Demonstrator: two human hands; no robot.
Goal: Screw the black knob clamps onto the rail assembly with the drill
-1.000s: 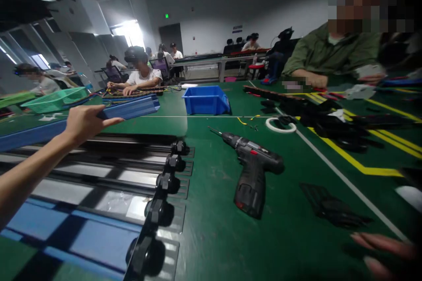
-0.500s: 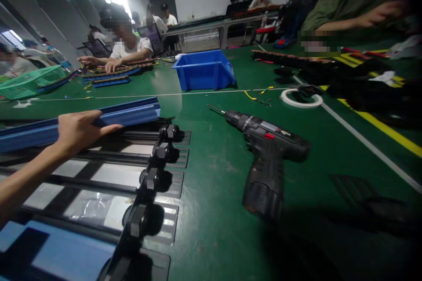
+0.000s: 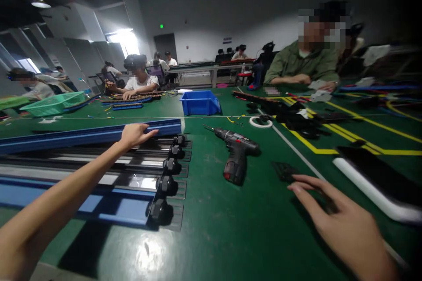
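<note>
My left hand is closed around a blue rail at the far side of a row of long rails. Black end pieces with round knobs and slotted tabs line the right ends of that row. At the lower right, my right hand pinches a small dark slotted piece between thumb and fingers. Between the hands a black cordless drill lies on its side, its bit pointing up and left.
A blue bin stands beyond the rails, with a white ring behind the drill. A white-edged black object is at the right. Green baskets and seated people are farther back.
The view has tilted up and pulled back. My right hand has come into view with the dark slotted piece. My left hand still holds the blue rail.
</note>
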